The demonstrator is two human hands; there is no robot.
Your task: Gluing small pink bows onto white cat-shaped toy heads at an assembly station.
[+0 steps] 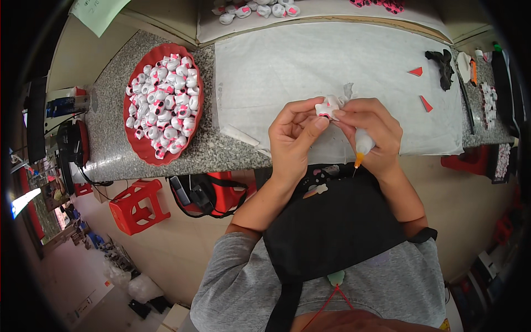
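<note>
My left hand (292, 135) pinches a small white animal-head figure (329, 105) with pink and black marks, between thumb and fingertips. Close against it, my right hand (381, 130) has its thumb and forefinger at the figure's right side. Tucked in that same right hand is a white squeeze bottle (363, 141) with an orange nozzle. Its thin needle points down toward my black apron (337, 227). A greyish crumpled scrap (347, 91) shows just behind the figure. Both hands are above the front edge of the white sheet (276, 61) covering the worktop.
To the left, a red scalloped tray (131, 133) is heaped with similar white-and-pink pieces. Two red triangular scraps (426, 103) and a black crumpled cloth (441, 69) lie at right. More white pieces (260, 10) fill the shelf behind. A red stool (139, 207) stands below left.
</note>
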